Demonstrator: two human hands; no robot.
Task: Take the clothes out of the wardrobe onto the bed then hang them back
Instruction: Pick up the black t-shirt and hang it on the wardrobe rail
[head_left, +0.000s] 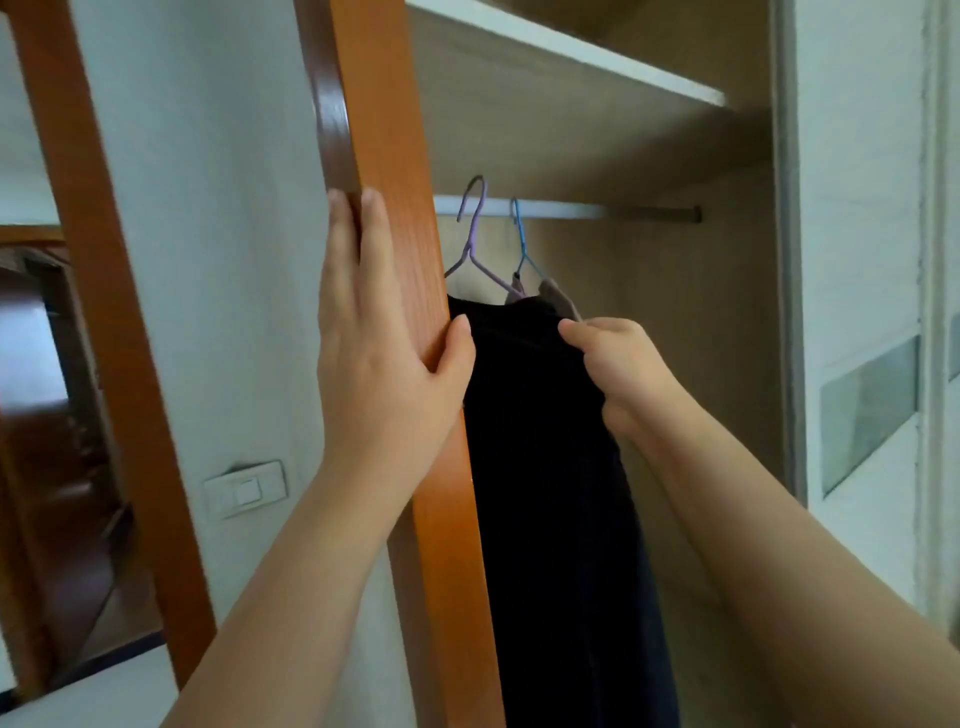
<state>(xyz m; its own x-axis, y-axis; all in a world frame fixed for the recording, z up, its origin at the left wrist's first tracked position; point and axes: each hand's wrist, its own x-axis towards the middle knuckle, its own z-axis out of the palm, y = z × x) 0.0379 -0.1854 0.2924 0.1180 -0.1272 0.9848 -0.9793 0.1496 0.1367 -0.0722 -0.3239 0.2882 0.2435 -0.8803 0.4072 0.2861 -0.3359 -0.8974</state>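
Doorway (47, 415) at far left, dim brown room beyond, edged by an orange-brown wooden frame (104, 312); white wall (208, 208) next, with a pale light switch (245, 488) set low on it.

Wardrobe post (384, 104) of the same orange wood stands slanted in view just right of the wall; left hand (384, 343) lies flat against it, fingers straight and pointing up along the left edge, thumb spread to the right edge, holding nothing.

Inside the wardrobe: a white rail (571, 211) runs across under a pale shelf (571, 57); a purple hanger (475, 239) and a blue hanger (522, 244) hook over the rail's left end, close together.

Dark garment (545, 467) hangs below the hangers, long and nearly black, its left side touching the post; which hanger carries it, cannot tell; a bit of grey cloth (558, 296) shows at its top, under the blue hanger.

Right hand (618, 369) pinches the dark garment's upper right edge, fingers curled into the cloth, thumb on top; forearm reaches in from lower right.

White sliding door (857, 208) at far right, with a glass panel (867, 415) set in it.
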